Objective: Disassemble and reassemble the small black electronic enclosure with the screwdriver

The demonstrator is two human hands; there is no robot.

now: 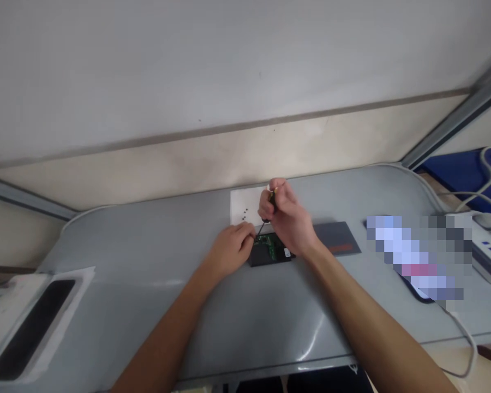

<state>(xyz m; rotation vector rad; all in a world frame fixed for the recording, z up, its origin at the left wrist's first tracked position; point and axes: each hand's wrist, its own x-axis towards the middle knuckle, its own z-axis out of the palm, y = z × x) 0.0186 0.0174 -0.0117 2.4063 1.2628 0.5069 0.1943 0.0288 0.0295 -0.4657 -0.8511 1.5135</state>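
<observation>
My right hand (290, 221) is closed round the handle of a small screwdriver (273, 197), dark with some yellow. The tilted shaft reaches down to the upper left part of an opened black electronic device (261, 255). A green circuit board (271, 248) shows inside it. At the device's left upper edge, my left hand (232, 246) has its fingers pressed together beside the screwdriver tip, gripping the device; the exact contact is hidden. Behind my hands lies a white paper (238, 200) with several tiny dark screws (244, 215) on it.
A flat dark grey panel (346, 234) with a reddish strip lies right of the device. Farther right are a lit phone (409, 262), blurred out, and a white power strip (485, 245) with cables. A black phone-like slab (33, 327) rests on white paper at left. A wall panel (229, 153) bounds the grey table (147, 295).
</observation>
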